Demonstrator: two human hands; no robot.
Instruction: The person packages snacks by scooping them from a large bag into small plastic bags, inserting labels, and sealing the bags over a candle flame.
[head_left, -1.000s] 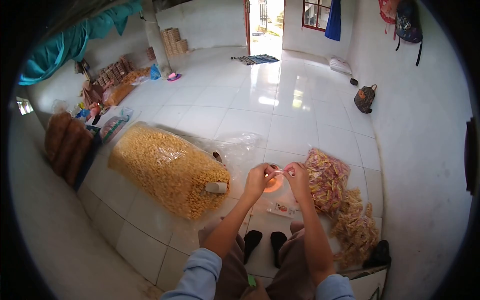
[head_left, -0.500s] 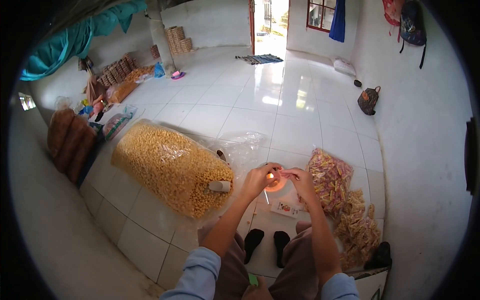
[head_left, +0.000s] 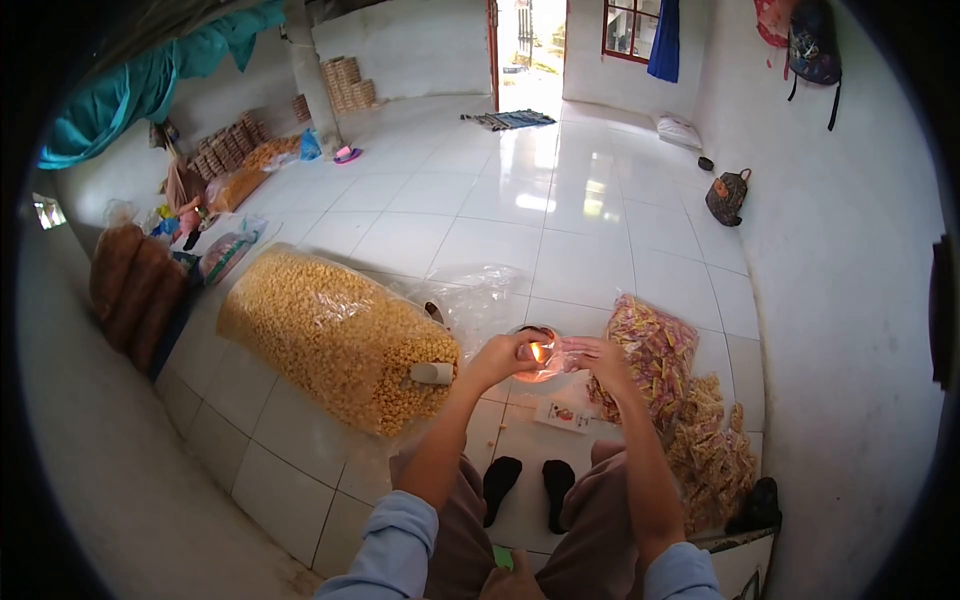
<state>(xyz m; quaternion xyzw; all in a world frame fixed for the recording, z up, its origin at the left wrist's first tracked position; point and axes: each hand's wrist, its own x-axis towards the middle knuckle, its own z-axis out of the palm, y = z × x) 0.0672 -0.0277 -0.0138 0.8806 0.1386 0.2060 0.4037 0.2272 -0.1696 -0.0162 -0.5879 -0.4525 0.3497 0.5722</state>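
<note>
White-tiled floor [head_left: 480,230] beneath two hands [head_left: 548,355], fingertips pinching clear plastic [head_left: 556,352] near a small flame [head_left: 537,351].

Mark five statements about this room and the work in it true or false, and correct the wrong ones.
1. A flame shows by the left hand. True.
2. The white cup hangs on the wall. False: it lies on the yellow pieces.
3. Black socks cover both feet. True.
4. The blue curtain is left of the doorway. False: it hangs to the doorway's right.
5. The patterned mat lies on the floor. True.
</note>
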